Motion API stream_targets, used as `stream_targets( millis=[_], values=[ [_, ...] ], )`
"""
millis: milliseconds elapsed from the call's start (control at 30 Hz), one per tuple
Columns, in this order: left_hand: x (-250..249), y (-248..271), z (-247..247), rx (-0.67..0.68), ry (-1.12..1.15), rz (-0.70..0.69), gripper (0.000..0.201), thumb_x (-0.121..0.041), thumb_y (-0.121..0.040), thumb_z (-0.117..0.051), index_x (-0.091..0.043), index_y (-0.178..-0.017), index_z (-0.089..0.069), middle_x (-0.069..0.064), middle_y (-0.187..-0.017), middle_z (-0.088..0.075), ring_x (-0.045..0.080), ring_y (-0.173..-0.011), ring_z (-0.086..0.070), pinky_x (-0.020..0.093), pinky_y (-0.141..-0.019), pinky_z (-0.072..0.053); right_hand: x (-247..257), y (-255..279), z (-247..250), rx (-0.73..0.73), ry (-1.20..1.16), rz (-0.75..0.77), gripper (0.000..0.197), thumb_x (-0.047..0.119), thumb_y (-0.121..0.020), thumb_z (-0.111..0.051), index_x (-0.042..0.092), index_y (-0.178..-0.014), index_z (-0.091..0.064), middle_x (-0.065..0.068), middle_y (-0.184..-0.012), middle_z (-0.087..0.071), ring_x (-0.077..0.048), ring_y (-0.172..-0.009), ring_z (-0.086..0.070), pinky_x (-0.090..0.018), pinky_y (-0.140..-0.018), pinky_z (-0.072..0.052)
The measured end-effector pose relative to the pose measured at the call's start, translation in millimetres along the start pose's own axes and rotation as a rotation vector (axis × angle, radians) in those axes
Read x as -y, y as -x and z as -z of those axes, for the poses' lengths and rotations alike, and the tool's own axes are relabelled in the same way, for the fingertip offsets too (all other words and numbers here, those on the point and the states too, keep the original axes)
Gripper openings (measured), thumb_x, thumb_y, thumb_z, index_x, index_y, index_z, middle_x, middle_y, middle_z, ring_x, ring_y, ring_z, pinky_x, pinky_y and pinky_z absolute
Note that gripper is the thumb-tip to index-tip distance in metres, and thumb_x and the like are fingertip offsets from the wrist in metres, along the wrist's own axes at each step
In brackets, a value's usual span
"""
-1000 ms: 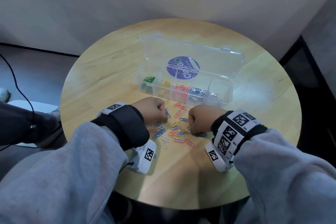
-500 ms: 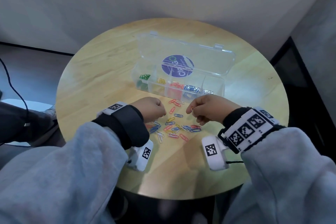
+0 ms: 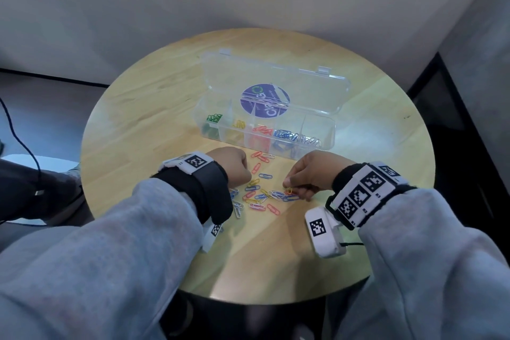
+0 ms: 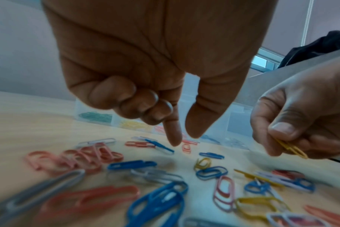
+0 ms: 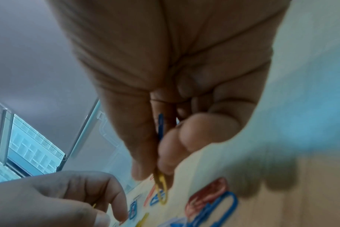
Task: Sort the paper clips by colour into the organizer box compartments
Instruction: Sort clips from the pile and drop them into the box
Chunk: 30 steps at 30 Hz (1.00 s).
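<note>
Loose paper clips [image 3: 259, 196] in red, blue, yellow and silver lie scattered on the round wooden table [image 3: 143, 119]. Behind them stands the clear organizer box [image 3: 325, 141], lid open, with green, yellow, red, blue and silver clips in separate compartments. My right hand [image 3: 288, 188] pinches a yellow clip [image 4: 289, 148] between thumb and forefinger just above the pile's right edge; a blue clip [image 5: 160, 127] is tucked in its palm. My left hand [image 4: 182, 135] hovers over the pile's left side, three fingers curled, forefinger and thumb pointing down slightly apart, with no clip showing in it.
The box's raised lid [image 3: 276, 85] carries a round purple sticker. A dark cable [image 3: 24, 146] hangs off to the left of the table. Bare wood lies left of the box and along the table's near edge.
My right hand lifted from the pile toward the box, then came back down to the pile's right edge, where it now pinches a yellow clip. The left hand has barely moved.
</note>
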<state>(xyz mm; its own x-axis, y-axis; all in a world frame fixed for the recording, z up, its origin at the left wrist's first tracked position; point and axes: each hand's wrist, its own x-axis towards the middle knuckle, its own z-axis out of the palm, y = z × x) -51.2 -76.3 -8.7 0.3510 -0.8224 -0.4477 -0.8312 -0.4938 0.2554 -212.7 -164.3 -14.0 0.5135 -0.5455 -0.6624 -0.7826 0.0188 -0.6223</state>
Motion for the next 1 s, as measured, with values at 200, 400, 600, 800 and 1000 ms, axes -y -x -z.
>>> stream_targets(
  millis=[200, 400, 600, 800, 1000],
  values=[
    [-6, -3, 0, -0.016, -0.059, -0.025, 0.007, -0.021, -0.084, -0.053, -0.022, -0.088, -0.057, 0.0, -0.104, -0.065, 0.019, -0.089, -0.055, 0.025, -0.069, -0.038, 2, 1, 1, -0.024, 0.056, 0.022, 0.014, 0.017, -0.083, -0.069, 0.011, -0.071, -0.067, 0.001, -0.049, -0.061, -0.014, -0.045, -0.052, -0.021, -0.053, -0.046],
    [-8, -5, 1, 0.004, -0.111, -0.046, 0.006, -0.023, -0.082, -0.059, -0.023, -0.088, -0.056, -0.003, -0.096, -0.058, 0.017, -0.085, -0.052, 0.023, -0.058, -0.036, 8, 3, 3, -0.091, 0.111, 0.05, 0.024, 0.016, -0.088, -0.06, 0.016, -0.065, -0.056, -0.001, -0.066, -0.062, -0.009, -0.055, -0.058, -0.016, -0.046, -0.041],
    [-16, -9, -2, 0.031, -0.154, -0.066, 0.012, -0.023, -0.081, -0.066, -0.022, -0.089, -0.058, 0.0, -0.097, -0.061, 0.017, -0.084, -0.05, 0.018, -0.052, -0.029, 10, 0, -5, -0.015, -0.078, 0.071, 0.021, -0.001, -0.094, -0.042, 0.009, -0.075, -0.041, -0.012, -0.067, -0.056, -0.025, -0.058, -0.058, -0.027, -0.047, -0.049],
    [-18, -9, -5, 0.105, -0.174, -0.035, 0.018, -0.023, -0.08, -0.068, -0.015, -0.096, -0.068, 0.003, -0.097, -0.067, 0.018, -0.082, -0.054, 0.024, -0.065, -0.039, 19, 2, -17, 0.001, 0.278, 0.169, 0.014, 0.009, -0.083, -0.054, 0.017, -0.072, -0.05, 0.001, -0.063, -0.055, -0.016, -0.058, -0.05, -0.026, -0.056, -0.042],
    [0, -1, 4, 0.118, 0.127, -0.041, 0.026, -0.013, -0.077, -0.067, -0.02, -0.06, -0.048, -0.004, -0.063, -0.053, 0.014, -0.061, -0.048, 0.022, -0.054, -0.035, 29, 2, -27, -0.054, 0.625, 0.212, 0.027, 0.022, -0.079, -0.068, 0.018, -0.064, -0.045, 0.004, -0.061, -0.048, -0.014, -0.063, -0.047, -0.026, -0.057, -0.038]
  ],
)
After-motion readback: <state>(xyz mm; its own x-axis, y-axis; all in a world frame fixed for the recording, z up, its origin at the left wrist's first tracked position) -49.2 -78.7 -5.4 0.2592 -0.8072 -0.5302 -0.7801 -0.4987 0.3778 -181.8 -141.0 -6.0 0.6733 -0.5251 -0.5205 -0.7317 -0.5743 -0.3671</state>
